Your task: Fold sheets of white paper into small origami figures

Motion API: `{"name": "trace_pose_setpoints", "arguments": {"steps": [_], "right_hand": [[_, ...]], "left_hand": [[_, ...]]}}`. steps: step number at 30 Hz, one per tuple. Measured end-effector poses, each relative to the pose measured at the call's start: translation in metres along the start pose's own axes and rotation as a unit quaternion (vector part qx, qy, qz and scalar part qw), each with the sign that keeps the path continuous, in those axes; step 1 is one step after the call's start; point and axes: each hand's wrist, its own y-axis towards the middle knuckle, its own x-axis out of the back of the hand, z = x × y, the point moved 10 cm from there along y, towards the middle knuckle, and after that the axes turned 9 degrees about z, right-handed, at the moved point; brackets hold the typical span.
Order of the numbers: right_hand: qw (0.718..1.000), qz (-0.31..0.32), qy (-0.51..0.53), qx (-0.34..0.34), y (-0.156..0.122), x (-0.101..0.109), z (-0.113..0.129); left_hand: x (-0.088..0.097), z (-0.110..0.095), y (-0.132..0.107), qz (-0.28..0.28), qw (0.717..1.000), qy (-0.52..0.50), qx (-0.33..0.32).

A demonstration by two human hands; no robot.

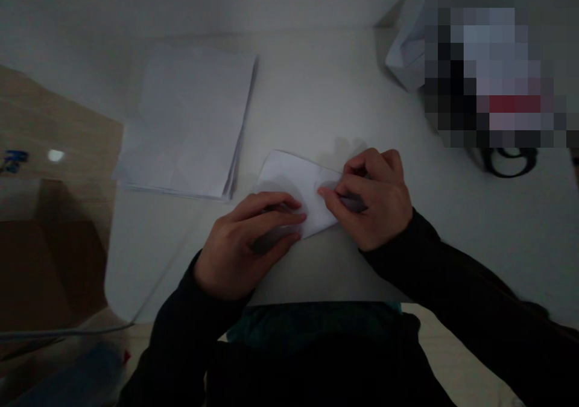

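A small piece of white folded paper (296,175) lies on the white table in front of me, slightly aslant. My left hand (253,238) is on its lower left part, fingers across the top and thumb at the near edge, holding it. At the right end, my right hand (373,196) has its fingers curled and pinches the paper, thumb and index finger toward its middle. The right edge of the paper is partly hidden beneath those fingers.
A stack of white paper sheets (190,117) rests at the table's left. Some white paper-like object (404,57) stands at the back right, near a blurred-out area and a black loop (511,163). A cable (67,333) runs past the left corner; a cardboard box (40,268) is below.
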Motion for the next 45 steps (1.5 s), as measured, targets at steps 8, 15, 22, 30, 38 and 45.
{"name": "trace_pose_setpoints", "arguments": {"steps": [8,15,22,30,38,45], "right_hand": [[1.0,-0.006,0.0,-0.006,0.0,0.001,0.0],[1.0,-0.009,-0.015,-0.002,0.0,0.002,0.002],[1.0,-0.002,-0.018,-0.004,-0.001,0.0,0.001],[1.0,-0.005,-0.019,-0.003,-0.001,-0.003,-0.001],[0.997,-0.04,-0.058,0.017,-0.022,0.015,0.018],[0.987,-0.026,-0.097,0.127,-0.075,0.012,0.071]], "left_hand": [[-0.003,-0.01,-0.003,0.0,0.999,0.039,-0.025],[-0.014,-0.026,-0.01,0.005,0.984,0.152,-0.096],[-0.014,-0.023,-0.006,0.002,0.987,0.139,-0.082],[-0.01,-0.023,0.003,0.008,0.994,0.076,-0.079],[-0.009,-0.022,0.001,0.006,0.993,0.083,-0.087],[-0.01,-0.018,-0.001,0.004,0.993,0.086,-0.079]]}}
